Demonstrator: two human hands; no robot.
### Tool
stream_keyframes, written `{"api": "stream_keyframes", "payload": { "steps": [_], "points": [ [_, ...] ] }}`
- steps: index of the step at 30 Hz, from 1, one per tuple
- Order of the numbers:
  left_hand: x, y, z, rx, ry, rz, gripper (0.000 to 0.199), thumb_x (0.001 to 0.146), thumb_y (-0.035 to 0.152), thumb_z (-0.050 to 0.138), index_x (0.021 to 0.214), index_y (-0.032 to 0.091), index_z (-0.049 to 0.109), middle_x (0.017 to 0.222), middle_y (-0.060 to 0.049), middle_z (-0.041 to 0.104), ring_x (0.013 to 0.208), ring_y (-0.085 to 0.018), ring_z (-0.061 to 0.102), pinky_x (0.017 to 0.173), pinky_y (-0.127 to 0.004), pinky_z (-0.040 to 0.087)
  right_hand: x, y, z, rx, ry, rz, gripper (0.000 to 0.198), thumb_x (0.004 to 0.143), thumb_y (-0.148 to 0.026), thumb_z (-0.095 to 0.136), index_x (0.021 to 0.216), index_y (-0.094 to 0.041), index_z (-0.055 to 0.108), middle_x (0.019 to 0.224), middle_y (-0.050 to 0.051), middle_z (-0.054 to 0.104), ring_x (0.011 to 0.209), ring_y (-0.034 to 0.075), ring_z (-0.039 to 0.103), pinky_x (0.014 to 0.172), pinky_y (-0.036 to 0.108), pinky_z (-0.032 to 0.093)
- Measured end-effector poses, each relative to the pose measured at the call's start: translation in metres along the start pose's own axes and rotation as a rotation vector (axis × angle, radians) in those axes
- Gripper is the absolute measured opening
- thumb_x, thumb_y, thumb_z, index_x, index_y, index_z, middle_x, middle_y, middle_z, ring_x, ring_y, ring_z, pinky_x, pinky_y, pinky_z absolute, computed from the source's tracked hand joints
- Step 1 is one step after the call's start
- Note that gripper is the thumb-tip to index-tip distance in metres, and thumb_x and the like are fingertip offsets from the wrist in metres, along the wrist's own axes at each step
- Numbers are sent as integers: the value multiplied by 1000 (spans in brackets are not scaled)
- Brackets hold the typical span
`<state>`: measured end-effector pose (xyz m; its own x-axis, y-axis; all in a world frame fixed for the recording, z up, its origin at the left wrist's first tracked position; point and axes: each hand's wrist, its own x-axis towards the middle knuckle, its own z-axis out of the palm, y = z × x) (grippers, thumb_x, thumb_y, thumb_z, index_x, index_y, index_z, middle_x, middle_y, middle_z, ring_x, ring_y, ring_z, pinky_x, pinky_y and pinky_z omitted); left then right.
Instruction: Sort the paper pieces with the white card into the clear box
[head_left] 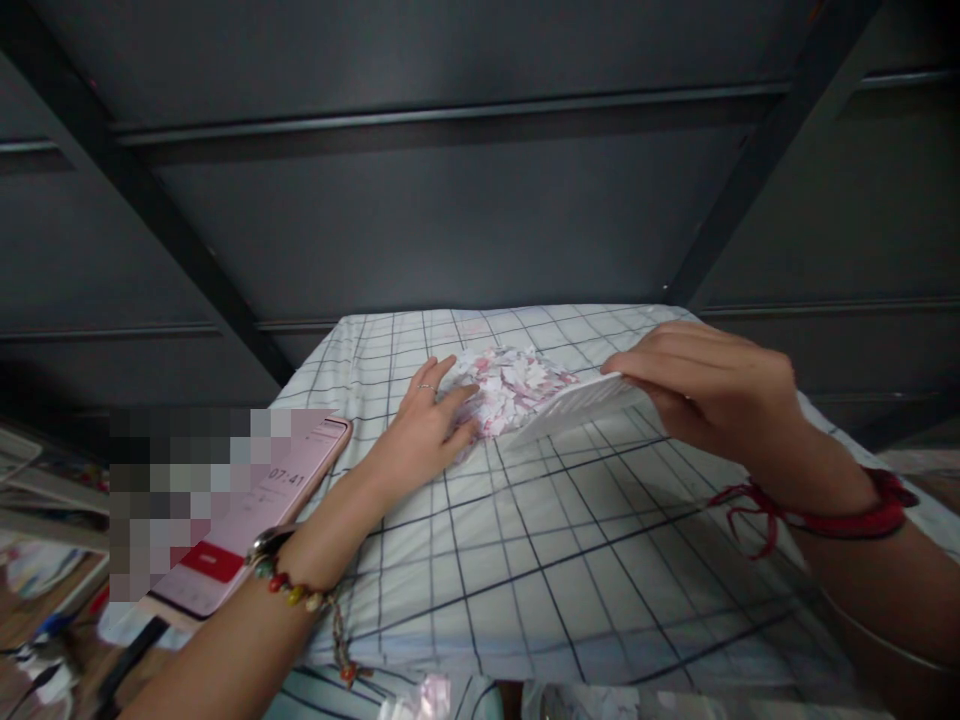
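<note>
A small heap of torn paper scraps [521,385], white with pink and red patches, lies on a white cloth with a dark grid [525,540]. My left hand [420,435] rests against the heap's left side, its fingers spread around the scraps and a ring on one finger. At the heap's right, my right hand [705,390] pinches the upper corner of a thin white card [581,402] with faint stripes. The card is tilted, and its lower edge comes down by the scraps. Whether that edge touches the cloth is hard to tell.
A phone [247,520] with a lit screen stands at the left beside my forearm, a dark cable [131,660] at its lower end. Dark grey panels [450,210] rise behind the table. Pale, shiny items [420,697] show at the bottom edge.
</note>
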<state>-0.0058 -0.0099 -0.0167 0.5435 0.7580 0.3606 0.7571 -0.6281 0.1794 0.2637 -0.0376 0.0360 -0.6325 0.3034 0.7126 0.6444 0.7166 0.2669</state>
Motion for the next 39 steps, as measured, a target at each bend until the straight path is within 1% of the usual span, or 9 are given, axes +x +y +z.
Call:
{"api": "stream_keyframes", "payload": {
  "steps": [3, 6, 9, 14, 19, 24, 30, 34, 39],
  "points": [
    [0, 0, 0, -7, -6, 2, 33, 87, 23, 52, 118, 12, 55, 141, -16, 27, 133, -39, 17, 106, -56, 23, -3, 8, -4, -82, -46, -23, 26, 76, -2, 43, 86, -20, 58, 71, 1, 62, 70, 15, 58, 66, 28, 46],
    [0, 1, 0, -8, -16, -2, 33, 86, 22, 52, 118, 11, 55, 141, -17, 27, 133, -40, 16, 107, -56, 22, -4, 12, -7, -26, -90, -32, 24, 77, -4, 43, 82, -20, 59, 69, 0, 61, 67, 14, 58, 63, 25, 46],
    [0, 2, -1, -6, -27, -9, 34, 86, 21, 52, 118, 11, 55, 141, -17, 26, 133, -40, 16, 107, -55, 21, -3, 9, -9, 28, -87, -19, 23, 79, -5, 42, 80, -20, 59, 66, -1, 60, 63, 12, 58, 59, 23, 45],
    [0, 3, -1, -13, -31, -9, 34, 86, 21, 52, 118, 12, 55, 141, -17, 26, 133, -40, 16, 107, -56, 22, 0, 2, -5, 5, -85, -9, 23, 78, -5, 41, 82, -19, 59, 66, -1, 59, 64, 13, 57, 58, 23, 44],
    [0, 2, -1, -8, -25, -9, 33, 86, 22, 51, 118, 12, 55, 142, -16, 26, 133, -39, 16, 106, -56, 23, 2, -2, -7, 103, -135, -11, 22, 78, -5, 40, 80, -18, 57, 62, 0, 57, 58, 11, 54, 53, 22, 40],
    [0, 0, 0, 0, -17, 12, 32, 87, 22, 50, 117, 14, 54, 142, -14, 28, 133, -37, 18, 106, -56, 24, 2, -7, -5, 140, -111, 35, 22, 80, -6, 40, 81, -21, 57, 63, -1, 56, 61, 11, 53, 56, 23, 39],
    [0, -3, 2, -1, -1, 29, 32, 87, 23, 50, 118, 17, 52, 142, -12, 27, 134, -36, 17, 106, -56, 24, 0, -12, -1, 278, -94, 43, 22, 81, -7, 41, 86, -22, 56, 61, -2, 54, 58, 11, 49, 55, 24, 36],
    [-1, 0, 1, -9, 2, 38, 32, 88, 22, 49, 118, 14, 53, 142, -14, 26, 134, -37, 16, 106, -55, 24, 1, -14, 0, 291, -48, 10, 22, 80, -5, 42, 88, -20, 57, 64, -1, 55, 61, 11, 49, 58, 24, 38],
    [-4, 1, 0, -9, 33, 56, 32, 87, 22, 51, 118, 13, 54, 143, -16, 25, 135, -37, 15, 107, -55, 23, 11, -16, 2, 268, -64, -110, 22, 81, -5, 40, 86, -15, 60, 68, 2, 60, 65, 11, 52, 62, 24, 43]
  ]
}}
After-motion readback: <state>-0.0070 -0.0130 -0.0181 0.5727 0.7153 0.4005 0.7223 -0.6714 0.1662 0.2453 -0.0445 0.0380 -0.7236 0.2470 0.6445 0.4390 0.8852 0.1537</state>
